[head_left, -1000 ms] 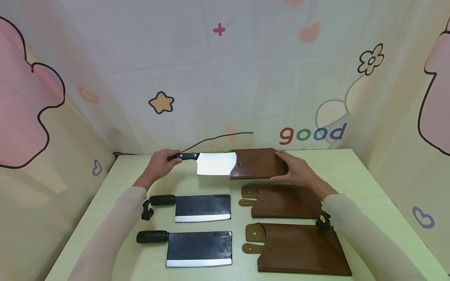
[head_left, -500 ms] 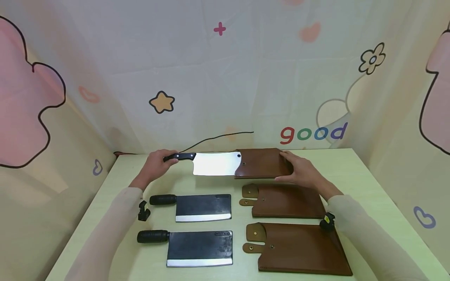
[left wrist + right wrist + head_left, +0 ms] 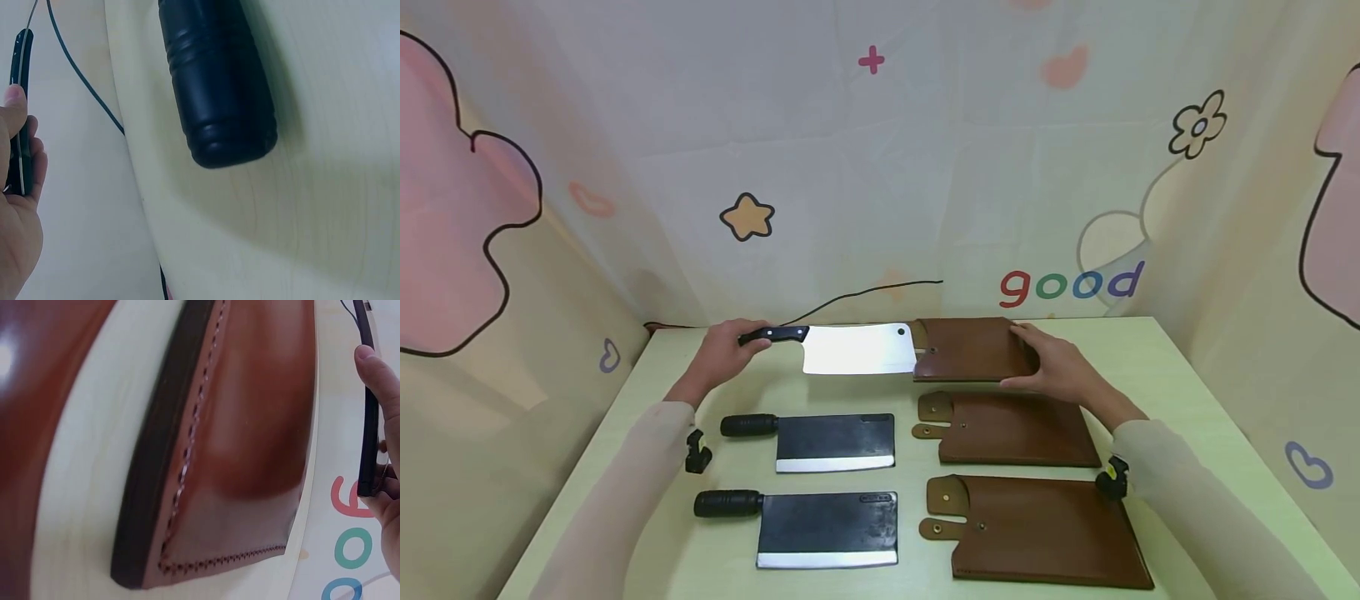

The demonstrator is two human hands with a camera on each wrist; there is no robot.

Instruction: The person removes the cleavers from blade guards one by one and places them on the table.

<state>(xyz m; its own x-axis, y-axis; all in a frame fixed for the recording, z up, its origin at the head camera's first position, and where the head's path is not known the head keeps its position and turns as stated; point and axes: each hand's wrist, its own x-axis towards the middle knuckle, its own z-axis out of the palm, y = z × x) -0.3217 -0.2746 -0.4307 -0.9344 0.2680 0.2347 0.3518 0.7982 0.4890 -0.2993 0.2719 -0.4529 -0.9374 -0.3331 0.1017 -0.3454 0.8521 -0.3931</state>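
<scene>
My left hand [image 3: 724, 354] grips the black riveted handle [image 3: 786, 333] of a cleaver [image 3: 859, 350] above the back of the table. Its bright blade is bare, with a small hole near the far end. That end meets the mouth of a brown leather sheath [image 3: 973, 350]; any slight overlap is hard to tell. My right hand [image 3: 1062, 364] holds the sheath's closed right end, thumb on the near side. In the left wrist view the fingers wrap the cleaver handle [image 3: 24, 150]. The right wrist view shows the sheath [image 3: 370, 431] edge-on in my hand.
Two dark cleavers, one farther [image 3: 835, 440] and one nearer [image 3: 827, 529], lie on the pale table [image 3: 662, 467], handles to the left. Right of them lie two brown sheaths, one farther [image 3: 1018, 429] and one nearer [image 3: 1048, 529], with strap flaps. A printed curtain [image 3: 820, 150] hangs behind.
My left hand has moved left with the cleaver and my right hand right with the sheath. More of the blade has come out, baring its hole and the sheath's flap.
</scene>
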